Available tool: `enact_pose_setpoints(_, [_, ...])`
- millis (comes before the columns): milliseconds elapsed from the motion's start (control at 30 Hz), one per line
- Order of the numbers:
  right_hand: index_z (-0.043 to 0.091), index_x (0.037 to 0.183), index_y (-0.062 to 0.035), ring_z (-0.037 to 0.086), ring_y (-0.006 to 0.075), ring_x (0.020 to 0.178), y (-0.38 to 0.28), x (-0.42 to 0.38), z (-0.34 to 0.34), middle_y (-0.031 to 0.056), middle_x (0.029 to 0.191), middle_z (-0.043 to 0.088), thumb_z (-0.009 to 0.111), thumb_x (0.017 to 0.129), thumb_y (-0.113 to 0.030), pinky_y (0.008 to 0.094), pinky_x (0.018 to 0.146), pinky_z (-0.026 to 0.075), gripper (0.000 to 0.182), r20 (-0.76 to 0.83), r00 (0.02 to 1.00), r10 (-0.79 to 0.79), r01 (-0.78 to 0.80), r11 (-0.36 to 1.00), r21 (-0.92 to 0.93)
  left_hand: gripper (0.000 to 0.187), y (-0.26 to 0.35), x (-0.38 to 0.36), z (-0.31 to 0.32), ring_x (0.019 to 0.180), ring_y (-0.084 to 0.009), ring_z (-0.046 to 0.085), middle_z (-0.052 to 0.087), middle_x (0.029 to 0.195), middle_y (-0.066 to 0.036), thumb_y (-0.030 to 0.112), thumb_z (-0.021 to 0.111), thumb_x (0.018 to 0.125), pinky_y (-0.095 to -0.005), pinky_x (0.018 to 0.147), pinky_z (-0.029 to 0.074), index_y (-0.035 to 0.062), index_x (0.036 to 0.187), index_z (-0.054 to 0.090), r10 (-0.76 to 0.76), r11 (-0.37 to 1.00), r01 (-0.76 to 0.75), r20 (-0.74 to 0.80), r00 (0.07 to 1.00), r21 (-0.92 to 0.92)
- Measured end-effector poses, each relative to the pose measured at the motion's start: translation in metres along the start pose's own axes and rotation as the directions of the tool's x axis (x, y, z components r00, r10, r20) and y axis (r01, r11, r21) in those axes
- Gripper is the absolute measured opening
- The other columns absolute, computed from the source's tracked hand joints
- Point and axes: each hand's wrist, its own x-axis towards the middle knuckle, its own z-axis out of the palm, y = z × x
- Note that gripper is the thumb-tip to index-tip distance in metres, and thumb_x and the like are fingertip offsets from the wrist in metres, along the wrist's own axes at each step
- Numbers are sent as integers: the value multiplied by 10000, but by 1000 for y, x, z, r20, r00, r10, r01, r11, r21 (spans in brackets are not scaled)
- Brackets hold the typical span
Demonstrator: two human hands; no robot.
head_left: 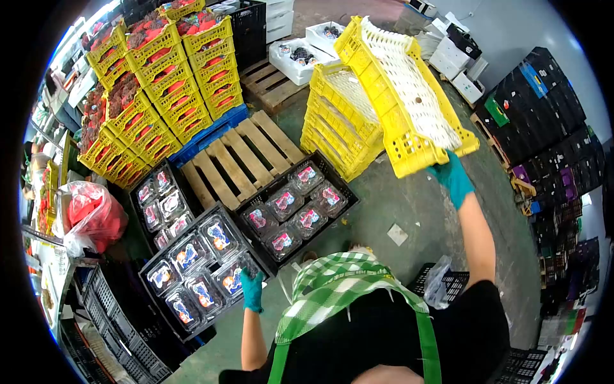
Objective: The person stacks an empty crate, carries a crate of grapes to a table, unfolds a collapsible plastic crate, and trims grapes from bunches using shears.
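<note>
Evidently the right hand (455, 179) is closed on the near corner of a yellow crate (377, 96), which tilts just beyond it with its white mesh liner (409, 80) showing. Left of that hand stands a stack of yellow crates (336, 131); contact between crate and stack is unclear. The left hand (252, 289) lies at a clear box (232, 278) in the black crate (253, 244) beside it; whether its fingers pinch anything cannot be told. Finding: a hold at one corner could let the yellow crate twist loose or knock the stack. Secondary: weight through the left hand could dent the box's lid.
</note>
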Motion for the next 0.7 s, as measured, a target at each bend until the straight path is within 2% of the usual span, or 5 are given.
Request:
enact_pose_setpoints(100, [455, 1137, -30, 478, 321, 1032, -15, 77, 15, 178, 1164, 456, 377, 848, -282, 473, 774, 475, 391, 71, 997, -16, 16, 1000, 1, 576, 0, -28, 8, 1000, -234, 451, 441, 1118, -170, 135, 647, 703, -326, 819, 394, -36, 1170, 357, 21, 998, -32, -195, 981, -56])
enact_pose_setpoints(367, [405, 1175, -27, 438, 351, 1068, -17, 248, 22, 163, 1198, 433, 378, 838, -267, 526, 798, 438, 414, 60, 988, 142, -141, 990, -11, 568, -23, -82, 75, 938, -257, 484, 480, 1057, -192, 125, 640, 692, -352, 777, 408, -33, 1162, 362, -377, 881, 449, -352, 857, 149])
enact_pose_setpoints(500, [428, 1125, 0, 467, 352, 1014, -11, 320, -1, 184, 1130, 463, 439, 792, -229, 512, 782, 456, 404, 142, 969, 202, -203, 979, -11, 575, -6, -57, 151, 945, -266, 476, 473, 1062, -198, 130, 633, 689, -349, 799, 396, -32, 1167, 358, -352, 930, 367, -344, 870, -25])
enact_pose_setpoints(567, [464, 1030, 11, 514, 337, 913, 0, 334, -8, 183, 1025, 499, 489, 748, -185, 476, 758, 482, 344, 128, 967, 220, -210, 974, -85, 581, 63, -22, 201, 954, -245, 462, 466, 1079, -189, 136, 615, 706, -341, 804, 393, -25, 1192, 342, -345, 920, 380, -255, 903, 101])
enact_pose_setpoints(700, [503, 814, -24, 528, 240, 611, 22, 371, -42, 119, 724, 514, 538, 696, -145, 345, 507, 485, 173, 90, 940, 330, -329, 944, -28, 551, 165, 67, 321, 995, -214, 437, 445, 1127, -144, 165, 587, 748, -320, 845, 364, -34, 1202, 347, -99, 991, 99, 1, 995, -93])
